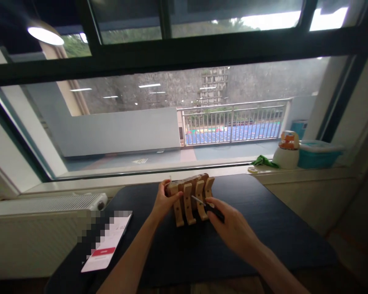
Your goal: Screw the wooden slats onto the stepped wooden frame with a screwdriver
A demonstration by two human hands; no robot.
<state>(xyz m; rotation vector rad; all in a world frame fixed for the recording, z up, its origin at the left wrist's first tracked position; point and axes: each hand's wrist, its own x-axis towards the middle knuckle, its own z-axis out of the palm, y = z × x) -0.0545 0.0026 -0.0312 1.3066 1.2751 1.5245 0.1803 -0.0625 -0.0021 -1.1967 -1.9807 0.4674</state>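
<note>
On the dark table [239, 245] stands a wooden hook rack [188, 204], a brown board with several pale curved wooden hooks along its front. My left hand [165, 199] grips the rack's left end, the thumb across the front near the leftmost hook and the fingers behind. In my right hand [227, 222] is a screwdriver [214, 211] with a black handle. Its thin metal shaft points left, the tip close to a hook second from the left. Whether the tip touches a screw there is too small to tell.
A tablet or phone [110, 241] with a lit screen lies at the table's left side. A radiator [46, 228] stands beyond it. On the windowsill are a green cloth [264, 161], a white and orange container [286, 151] and a teal box [319, 155].
</note>
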